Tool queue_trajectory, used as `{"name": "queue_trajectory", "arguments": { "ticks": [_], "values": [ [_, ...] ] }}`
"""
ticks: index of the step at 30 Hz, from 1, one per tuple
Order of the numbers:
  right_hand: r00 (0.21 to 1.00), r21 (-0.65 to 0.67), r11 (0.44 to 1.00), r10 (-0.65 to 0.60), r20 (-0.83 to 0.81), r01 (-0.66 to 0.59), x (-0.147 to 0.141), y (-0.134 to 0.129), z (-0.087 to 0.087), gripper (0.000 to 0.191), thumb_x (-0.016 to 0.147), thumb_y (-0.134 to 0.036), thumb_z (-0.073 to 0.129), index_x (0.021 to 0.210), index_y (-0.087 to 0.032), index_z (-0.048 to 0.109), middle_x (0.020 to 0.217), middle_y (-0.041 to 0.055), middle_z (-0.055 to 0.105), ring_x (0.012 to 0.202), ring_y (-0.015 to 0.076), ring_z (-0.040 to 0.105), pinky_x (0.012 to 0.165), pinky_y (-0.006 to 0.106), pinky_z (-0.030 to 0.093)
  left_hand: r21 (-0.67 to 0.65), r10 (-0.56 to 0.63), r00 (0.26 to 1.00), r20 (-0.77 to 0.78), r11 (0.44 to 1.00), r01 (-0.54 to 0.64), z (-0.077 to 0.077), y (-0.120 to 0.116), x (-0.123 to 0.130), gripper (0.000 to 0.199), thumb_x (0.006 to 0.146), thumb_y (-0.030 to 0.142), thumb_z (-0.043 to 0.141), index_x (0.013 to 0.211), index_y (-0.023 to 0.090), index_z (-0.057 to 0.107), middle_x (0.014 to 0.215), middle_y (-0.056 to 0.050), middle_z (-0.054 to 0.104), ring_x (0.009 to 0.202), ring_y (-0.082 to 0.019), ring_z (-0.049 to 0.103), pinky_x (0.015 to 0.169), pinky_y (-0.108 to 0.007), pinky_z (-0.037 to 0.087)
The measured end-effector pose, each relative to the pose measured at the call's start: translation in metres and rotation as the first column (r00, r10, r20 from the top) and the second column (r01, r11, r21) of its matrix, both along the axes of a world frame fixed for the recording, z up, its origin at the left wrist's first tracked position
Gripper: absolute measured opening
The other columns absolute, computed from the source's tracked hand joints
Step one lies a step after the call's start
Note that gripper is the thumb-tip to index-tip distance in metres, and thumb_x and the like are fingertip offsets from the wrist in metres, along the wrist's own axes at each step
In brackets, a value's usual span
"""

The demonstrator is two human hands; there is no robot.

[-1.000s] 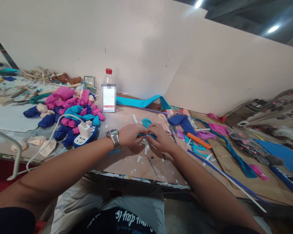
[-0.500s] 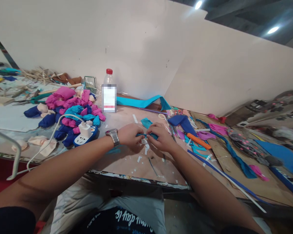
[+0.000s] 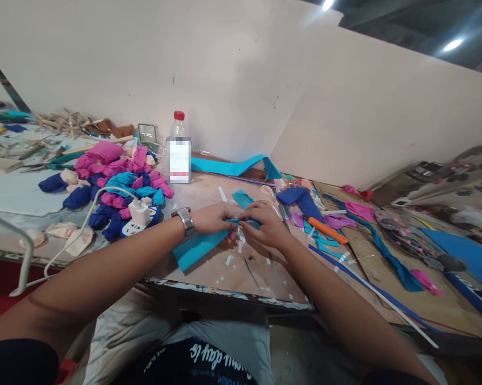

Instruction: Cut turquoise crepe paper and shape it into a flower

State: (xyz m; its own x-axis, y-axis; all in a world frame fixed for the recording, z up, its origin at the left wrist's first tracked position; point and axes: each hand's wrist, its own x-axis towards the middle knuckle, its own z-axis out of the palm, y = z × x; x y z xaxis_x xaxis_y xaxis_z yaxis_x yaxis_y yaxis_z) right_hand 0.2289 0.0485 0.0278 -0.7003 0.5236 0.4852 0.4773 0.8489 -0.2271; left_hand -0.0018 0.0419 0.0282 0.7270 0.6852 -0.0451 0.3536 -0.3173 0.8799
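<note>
One bottle, contents unclear, beyond hand-held turquoise strip

Overhead glare (edges stretched, smeary)

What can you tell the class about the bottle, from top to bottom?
The bottle is clear, probably plastic, with a red cap in place and shoulders widening below it. It stands upright on the table, near the wall. Its body is hidden by a blurred patch, so neither label nor contents can be read. No hand touches it. A turquoise strip runs up to its right side, but whether they touch is unclear.
</note>
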Motion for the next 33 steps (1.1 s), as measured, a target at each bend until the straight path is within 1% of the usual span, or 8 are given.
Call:
{"name": "queue_trajectory", "arguments": {
  "ticks": [3, 6, 9, 15, 19, 23, 26, 33],
  "values": [
    [1.0, 0.007, 1.0, 0.025, -0.009, -0.025, 0.0001, 0.0002, 0.0007, 0.013, 0.095, -0.029, 0.065, 0.099, -0.023, 0.076, 0.09, 0.0078, 0.075, 0.092, 0.0247, 0.065, 0.089, 0.044, 0.044, -0.198, -0.007, 0.996, 0.088, 0.98, 0.024, 0.0012, -0.0016, 0.001, 0.021, 0.094, 0.026, 0.057, 0.084, 0.016, 0.072, 0.081, -0.002, 0.078, 0.072, -0.015, 0.072, 0.077, -0.027, 0.056],
    [0.998, 0.016, 0.999, 0.048, -0.043, -0.047, -0.0008, 0.0002, 0.0015, 0.012, 0.095, -0.029, 0.064, 0.094, -0.025, 0.076, 0.087, 0.0064, 0.075, 0.09, 0.0238, 0.066, 0.089, 0.044, 0.045, -0.396, 0.036, 0.984, 0.175, 0.918, 0.037, 0.0026, -0.0028, 0.0023, 0.015, 0.09, 0.023, 0.06, 0.082, 0.016, 0.07, 0.074, -0.002, 0.075, 0.065, -0.014, 0.07, 0.073, -0.028, 0.057],
    [0.995, 0.056, 0.996, 0.07, -0.065, -0.066, -0.0016, 0.0002, 0.0023, 0.011, 0.095, -0.028, 0.065, 0.092, -0.025, 0.075, 0.085, 0.0051, 0.076, 0.088, 0.023, 0.067, 0.087, 0.044, 0.045, -0.493, 0.087, 0.977, 0.195, 0.87, 0.021, 0.004, -0.0035, 0.0028, 0.014, 0.085, 0.027, 0.066, 0.079, 0.015, 0.07, 0.072, -0.002, 0.074, 0.064, -0.016, 0.07, 0.072, -0.03, 0.058],
    [0.995, 0.117, 0.99, 0.086, -0.056, -0.079, -0.0007, 0.0001, 0.0029, 0.009, 0.096, -0.026, 0.065, 0.095, -0.025, 0.074, 0.088, 0.0048, 0.077, 0.088, 0.0224, 0.068, 0.087, 0.044, 0.044, -0.501, 0.135, 0.959, 0.249, 0.866, 0.008, 0.0029, -0.0036, 0.0023, 0.042, 0.085, 0.054, 0.068, 0.082, 0.012, 0.073, 0.073, -0.007, 0.075, 0.064, -0.02, 0.07, 0.076, -0.036, 0.058],
    [0.997, 0.113, 0.992, 0.068, -0.035, -0.063, -0.0016, -0.0012, 0.0047, 0.009, 0.096, -0.027, 0.066, 0.096, -0.024, 0.074, 0.088, 0.0047, 0.078, 0.086, 0.0222, 0.067, 0.087, 0.044, 0.044, -0.454, 0.115, 0.963, 0.244, 0.891, 0.009, 0.0015, -0.0025, 0.0024, 0.047, 0.079, 0.059, 0.074, 0.077, 0.013, 0.07, 0.072, -0.006, 0.073, 0.063, -0.018, 0.069, 0.073, -0.033, 0.057],
    [0.998, 0.111, 0.993, 0.048, -0.037, -0.043, -0.0022, -0.0022, 0.0061, 0.009, 0.096, -0.027, 0.065, 0.093, -0.024, 0.073, 0.085, 0.0044, 0.077, 0.085, 0.0222, 0.067, 0.087, 0.044, 0.044, -0.425, 0.147, 0.97, 0.196, 0.904, -0.051, 0.0044, -0.0034, 0.002, 0.036, 0.08, 0.05, 0.074, 0.073, 0.015, 0.067, 0.071, -0.004, 0.074, 0.065, -0.017, 0.07, 0.072, -0.03, 0.056],
    [0.999, 0.12, 0.992, 0.035, -0.04, -0.03, -0.0014, -0.0017, 0.0056, 0.008, 0.095, -0.025, 0.065, 0.094, -0.024, 0.073, 0.086, 0.0038, 0.077, 0.087, 0.0227, 0.067, 0.089, 0.044, 0.042, -0.394, 0.108, 0.979, 0.173, 0.918, -0.031, 0.0051, -0.0034, 0.0016, 0.025, 0.079, 0.038, 0.073, 0.076, 0.014, 0.07, 0.074, -0.004, 0.075, 0.066, -0.017, 0.071, 0.073, -0.029, 0.056],
    [0.998, 0.092, 0.995, 0.038, -0.041, -0.034, -0.0001, -0.0004, 0.0042, 0.011, 0.095, -0.024, 0.064, 0.095, -0.025, 0.075, 0.089, 0.004, 0.078, 0.088, 0.0225, 0.067, 0.089, 0.044, 0.043, -0.555, 0.112, 0.971, 0.213, 0.832, 0.025, -0.0012, 0.0002, 0.0013, 0.012, 0.074, 0.021, 0.06, 0.079, 0.014, 0.069, 0.074, -0.007, 0.076, 0.066, -0.018, 0.072, 0.071, -0.03, 0.057]
  ]
}}
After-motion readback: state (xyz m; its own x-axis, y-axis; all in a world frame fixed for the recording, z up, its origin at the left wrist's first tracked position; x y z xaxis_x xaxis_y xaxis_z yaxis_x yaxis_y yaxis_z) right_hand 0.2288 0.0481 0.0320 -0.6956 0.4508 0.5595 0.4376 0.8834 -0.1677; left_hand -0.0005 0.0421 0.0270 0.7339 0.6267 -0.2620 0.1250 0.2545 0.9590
